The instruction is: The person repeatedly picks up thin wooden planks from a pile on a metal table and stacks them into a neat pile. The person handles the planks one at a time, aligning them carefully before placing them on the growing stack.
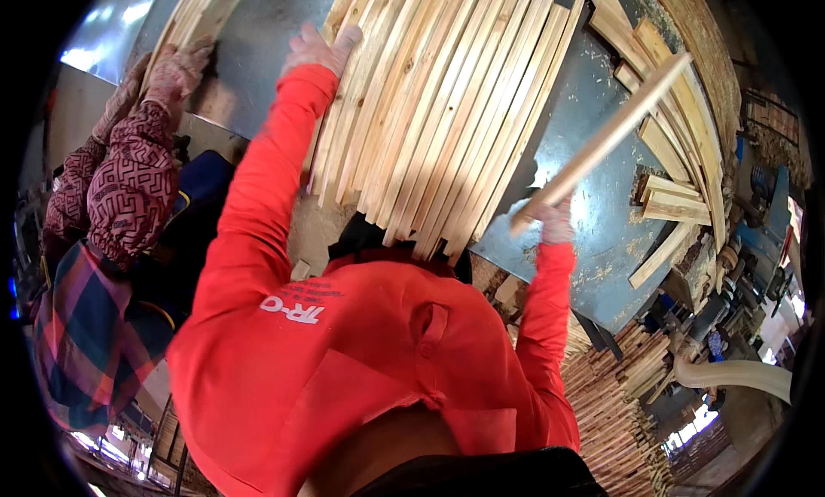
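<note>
Grey metal table (593, 183), wooden strips (447, 102) side by side; scattered sawdust (612, 255)

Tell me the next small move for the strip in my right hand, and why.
Probably bring the single wooden strip left and lay it along the right side of the row of strips: your right hand holds it near one end, angled away from the row, while your left hand is at the row's left side.

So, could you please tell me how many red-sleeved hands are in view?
2: the left hand, at the left side of the laid-out strips, and the right hand, holding a raised strip farther right.
</note>
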